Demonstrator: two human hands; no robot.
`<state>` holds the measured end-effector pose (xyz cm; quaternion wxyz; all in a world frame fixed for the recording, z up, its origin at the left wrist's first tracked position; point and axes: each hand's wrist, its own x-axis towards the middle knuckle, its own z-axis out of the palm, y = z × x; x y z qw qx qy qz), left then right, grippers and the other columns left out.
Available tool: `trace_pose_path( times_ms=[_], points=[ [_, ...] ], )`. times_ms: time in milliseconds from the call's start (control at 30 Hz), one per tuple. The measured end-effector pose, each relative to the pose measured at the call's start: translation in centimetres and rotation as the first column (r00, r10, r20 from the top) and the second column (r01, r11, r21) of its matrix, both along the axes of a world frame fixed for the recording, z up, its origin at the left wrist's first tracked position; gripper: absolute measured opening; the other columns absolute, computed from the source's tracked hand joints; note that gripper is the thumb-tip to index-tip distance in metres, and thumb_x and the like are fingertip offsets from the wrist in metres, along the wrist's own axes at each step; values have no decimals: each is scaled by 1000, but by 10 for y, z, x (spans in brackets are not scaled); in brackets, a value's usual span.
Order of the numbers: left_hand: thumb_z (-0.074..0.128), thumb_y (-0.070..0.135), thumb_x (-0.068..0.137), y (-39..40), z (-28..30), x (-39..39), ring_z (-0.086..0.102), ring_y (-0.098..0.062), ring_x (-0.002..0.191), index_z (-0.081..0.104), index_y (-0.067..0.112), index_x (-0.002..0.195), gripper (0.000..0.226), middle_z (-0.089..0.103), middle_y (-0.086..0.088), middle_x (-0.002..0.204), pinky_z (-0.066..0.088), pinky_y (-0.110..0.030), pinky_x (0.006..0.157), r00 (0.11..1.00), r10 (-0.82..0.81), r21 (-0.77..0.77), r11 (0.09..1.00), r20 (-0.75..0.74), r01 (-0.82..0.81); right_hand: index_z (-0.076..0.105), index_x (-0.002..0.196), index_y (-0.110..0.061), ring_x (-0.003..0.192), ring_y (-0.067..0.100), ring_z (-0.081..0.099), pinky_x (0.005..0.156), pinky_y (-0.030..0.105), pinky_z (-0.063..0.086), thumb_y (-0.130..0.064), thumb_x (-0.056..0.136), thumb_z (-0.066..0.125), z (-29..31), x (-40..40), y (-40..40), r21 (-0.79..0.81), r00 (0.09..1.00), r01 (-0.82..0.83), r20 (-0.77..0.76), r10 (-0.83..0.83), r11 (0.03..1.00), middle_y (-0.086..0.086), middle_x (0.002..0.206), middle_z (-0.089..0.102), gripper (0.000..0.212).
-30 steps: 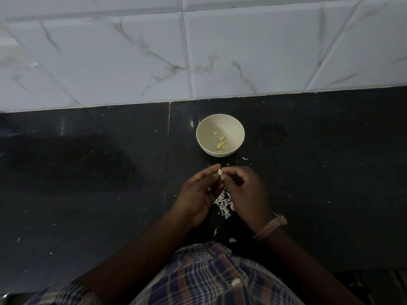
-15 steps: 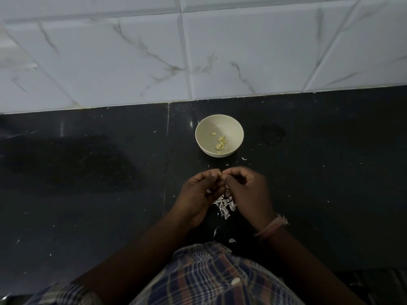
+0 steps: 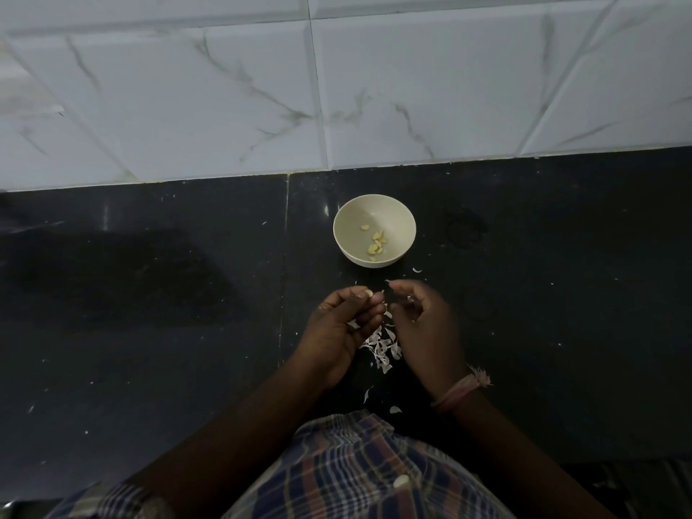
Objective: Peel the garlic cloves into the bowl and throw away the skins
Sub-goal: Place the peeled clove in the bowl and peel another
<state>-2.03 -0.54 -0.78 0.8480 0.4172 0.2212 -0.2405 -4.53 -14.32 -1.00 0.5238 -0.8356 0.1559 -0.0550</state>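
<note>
Garlic clove (image 3: 369, 292) sits pinched at the fingertips of our left hand (image 3: 342, 331); half a second ago our hands were pressed together, and now they have parted. Skins (image 3: 382, 348) litter the dark surface (image 3: 149, 331) between them. Our right hand (image 3: 423, 324) curls loosely, seemingly holding nothing. Beyond stands the bowl (image 3: 348, 234) with peeled cloves (image 3: 376, 241).
</note>
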Motion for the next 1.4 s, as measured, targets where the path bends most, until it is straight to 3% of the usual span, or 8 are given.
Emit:
trace_pose_path(
  times_ms=[133, 233, 400, 600, 767, 967, 1233, 1400],
  points=[
    [61, 9, 95, 1, -2, 0, 73, -22, 99, 68, 9, 106, 12, 76, -14, 107, 60, -31, 81, 999, 3, -5, 1000, 32, -3, 72, 104, -23, 98, 2, 64, 89, 32, 56, -10, 90, 67, 4, 0, 3, 19, 998, -17, 62, 16, 1000, -10, 105, 69, 20],
    [63, 11, 92, -1, -3, -1, 70, -16, 89, 71, 12, 101, 12, 75, -6, 94, 57, -30, 80, 998, -21, 18, 1000, 58, 20, 73, 105, -22, 98, 6, 66, 89, 39, 56, -15, 89, 71, 6, -1, 8, 77, 997, -51, 60, 46, 996, -8, 104, 70, 18],
    [69, 18, 87, 1, -8, -2, 57, -12, 79, 77, 17, 102, 18, 70, -3, 93, 46, -27, 71, 994, -90, 72, 994, 56, 86, 72, 96, -33, 106, 13, 61, 92, 48, 50, -47, 82, 63, 1, -5, 12, -69, 994, -25, 100, 32, 997, -16, 103, 66, 22],
    [72, 18, 84, 2, -8, -1, 54, -9, 69, 74, 15, 102, 19, 69, -1, 88, 43, -26, 64, 992, -104, 127, 987, 76, 94, 74, 88, -31, 104, 14, 59, 91, 50, 48, -28, 85, 77, 0, -4, 11, -127, 987, 39, 158, -19, 991, -16, 98, 65, 6],
    [66, 14, 92, 2, -12, 1, 51, -9, 66, 74, 11, 105, 15, 65, -1, 84, 38, -25, 60, 997, -17, 152, 988, 77, 5, 75, 94, -35, 107, 15, 53, 90, 53, 46, -31, 85, 77, 6, -3, 6, -266, 979, 65, 203, -10, 962, -15, 103, 61, 10],
    [73, 25, 86, -1, -5, 0, 52, -11, 69, 76, 8, 108, 28, 67, -5, 88, 41, -26, 63, 988, -103, 171, 982, 119, 82, 77, 97, -32, 107, 16, 49, 84, 54, 47, -35, 87, 68, 5, -3, 4, -389, 964, 72, 264, 36, 918, -13, 103, 61, 14],
    [72, 20, 87, 2, -5, 0, 54, -11, 72, 79, 15, 98, 13, 69, -1, 85, 43, -29, 67, 984, -124, 181, 978, 127, 100, 78, 96, -28, 105, 21, 53, 91, 35, 39, -27, 85, 73, 5, -2, 4, -448, 956, 56, 283, 82, 892, -8, 100, 65, 12],
    [66, 17, 93, 0, -2, 2, 51, -8, 67, 76, 13, 98, 12, 65, 0, 81, 42, -23, 59, 981, -132, 170, 979, 140, 108, 78, 98, -29, 107, 17, 52, 84, 53, 50, -33, 87, 67, -1, -1, 2, -371, 958, 7, 267, 100, 929, -13, 101, 60, 16]
  ],
)
